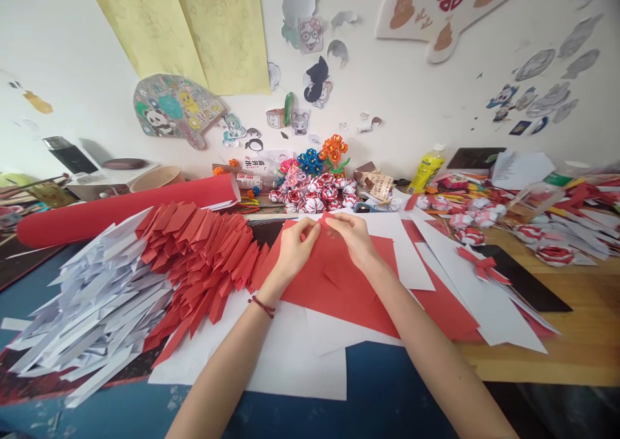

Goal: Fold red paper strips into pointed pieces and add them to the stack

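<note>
L hand [296, 246], w/ a dark red bracelet [262, 306] at the wrist, has thumb & index fingers pinched on a bit of red paper [323, 221]; R hand [356, 239] has its fingers closed on the same bit from the other side, tips nearly meeting. That bit sits mid-table, just above a big red sheet [358, 297]; can't tell if it's a separate pc or part of the sheet, red on red. Looks like a fold being made, prob. only partway, no finished shape visible btwn the hands. Under & around: flat white sheets [300, 361] poking out below, more white paper [465, 277] overlapping to the R, so there's flat stock left, as far as shown. Just L of the hands, a dense heap of folded red pcs [203, 252], then beside it, touching, a heap of folded white pcs [106, 316]: lots done by the look of it, too many to count. Behind those, a red roll [130, 206] lies slantwise. R side: a red bow-shaped pc [484, 265] on the white paper. Further back, near the wall, a cluster of red-&-white paper balls [314, 197], apparently finished, w/ small orange flowers [333, 148] behind & a yellow bottle [426, 168] off to the R. Table [533, 355] shows bare wood at far R. Overall est.: folding well along, current pc unfinished.
</note>
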Motion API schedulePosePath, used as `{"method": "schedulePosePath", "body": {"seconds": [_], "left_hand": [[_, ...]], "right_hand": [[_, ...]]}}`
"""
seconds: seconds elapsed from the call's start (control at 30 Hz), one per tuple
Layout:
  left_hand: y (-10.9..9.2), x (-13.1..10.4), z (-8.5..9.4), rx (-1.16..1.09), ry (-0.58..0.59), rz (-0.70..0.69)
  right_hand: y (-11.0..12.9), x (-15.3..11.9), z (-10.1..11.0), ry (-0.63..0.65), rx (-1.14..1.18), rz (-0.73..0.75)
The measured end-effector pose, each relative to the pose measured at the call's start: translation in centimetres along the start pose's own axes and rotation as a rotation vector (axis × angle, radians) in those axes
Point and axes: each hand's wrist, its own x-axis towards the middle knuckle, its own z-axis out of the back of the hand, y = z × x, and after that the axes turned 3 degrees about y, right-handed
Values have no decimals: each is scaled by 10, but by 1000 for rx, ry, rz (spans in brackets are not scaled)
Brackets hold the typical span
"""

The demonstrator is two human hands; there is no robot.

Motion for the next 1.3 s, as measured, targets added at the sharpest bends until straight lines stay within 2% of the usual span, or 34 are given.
{"method": "schedulePosePath", "body": {"seconds": [0.13, 0.27, 0.37, 0.47, 0.6, 0.7, 0.8, 0.93, 1.17, 1.3], "left_hand": [[-2, -1, -2, -18, 68, -14], [2, -1, -6, -24, 50, 6], [2, -1, -8, -36, 50, 46], [1, -2, -10, -28, 89, 77], [1, -3, -7, 5, 100, 80], [2, -2, -4, 57, 17, 79], [1, -1, -2, 96, -56, 77], [1, -2, -5, 24, 46, 6], [-1, -8, -7, 303, 90, -14], [-6, -11, -6, 404, 118, 4]], "right_hand": [[-1, 1, 2, 22, -50, 10], [-3, -1, 1, 25, -113, 105], [-3, 1, 2, -99, -132, 181], [-4, 10, 13, -251, -56, 227], [-4, 21, 31, -397, 44, 197], [-2, 19, 33, -361, 31, 152], [-1, 11, 21, -239, -16, 147], [-4, 5, 7, -120, -105, 193], [-12, 8, 11, -106, -308, 246], [-11, 5, 10, -158, -430, 263]]}}
